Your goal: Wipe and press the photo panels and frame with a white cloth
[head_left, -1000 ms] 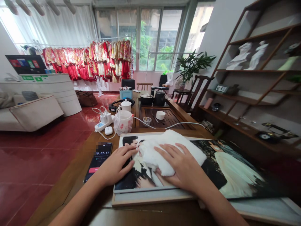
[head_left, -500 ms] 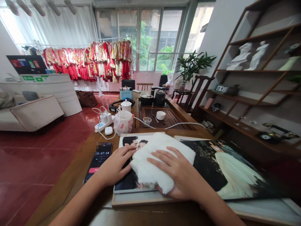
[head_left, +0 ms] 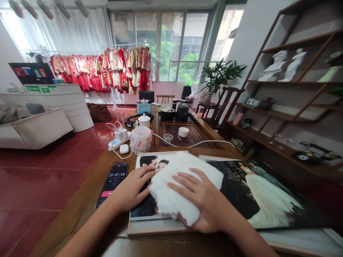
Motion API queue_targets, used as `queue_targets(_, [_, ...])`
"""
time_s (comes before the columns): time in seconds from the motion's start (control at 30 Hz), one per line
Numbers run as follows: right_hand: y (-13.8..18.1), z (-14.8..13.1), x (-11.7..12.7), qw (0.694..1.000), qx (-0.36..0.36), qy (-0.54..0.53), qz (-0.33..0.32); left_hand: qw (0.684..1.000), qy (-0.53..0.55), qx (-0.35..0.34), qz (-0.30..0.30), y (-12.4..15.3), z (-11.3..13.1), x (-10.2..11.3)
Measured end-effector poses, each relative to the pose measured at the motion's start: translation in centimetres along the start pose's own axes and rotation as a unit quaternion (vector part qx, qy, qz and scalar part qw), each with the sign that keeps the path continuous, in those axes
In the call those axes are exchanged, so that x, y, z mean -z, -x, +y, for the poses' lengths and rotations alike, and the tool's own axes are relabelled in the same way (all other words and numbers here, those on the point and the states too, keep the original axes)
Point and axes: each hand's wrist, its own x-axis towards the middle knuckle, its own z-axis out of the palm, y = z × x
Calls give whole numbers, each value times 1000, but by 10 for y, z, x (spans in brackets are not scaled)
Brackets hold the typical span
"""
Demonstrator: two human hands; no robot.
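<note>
A white fluffy cloth (head_left: 166, 189) lies bunched over a framed photo of a couple (head_left: 144, 161), covering much of it. My right hand (head_left: 203, 194) grips the cloth, fingers spread across its top and the thumb partly hidden by its lower edge. Flat on the left part of the photo rests my left hand (head_left: 134, 187), its fingers stretched out and their tips by the cloth's left edge. To the right, a second framed photo (head_left: 270, 196) shows a long pale dress on a dark ground.
Left of the photos lies a phone (head_left: 114, 182) with a running timer. Behind stand a power strip (head_left: 115, 142), a white earbud case (head_left: 124, 149), a plastic-wrapped container (head_left: 140, 139) and a tea tray (head_left: 198, 137) with a white cup (head_left: 183, 131). A white cable (head_left: 206, 141) crosses the table.
My right hand and the cloth have shifted slightly toward me. My left hand stays in about the same place.
</note>
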Motion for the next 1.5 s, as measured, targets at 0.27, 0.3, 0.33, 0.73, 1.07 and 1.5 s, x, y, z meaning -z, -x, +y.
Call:
queue_targets(0.27, [0, 2, 2, 1000, 2, -15, -2, 1000, 3, -1, -4, 0, -1, 1])
queue_targets(0.3, [0, 4, 2, 1000, -16, -3, 5, 1000, 1, 2, -2, 0, 0, 1])
queue_targets(0.33, [0, 5, 1, 999, -35, 9, 13, 1000, -2, 3, 0, 0, 0, 1])
queue_targets(0.73, [0, 2, -1, 1000, -27, 15, 3, 1000, 0, 5, -8, 0, 0, 0])
queue_targets(1.07, [0, 4, -2, 1000, -5, -1, -1, 1000, -3, 1, -5, 0, -1, 0])
queue_targets(1.5, [1, 4, -3, 998, -43, 38, 13, 1000, -11, 5, 0, 0, 1, 1])
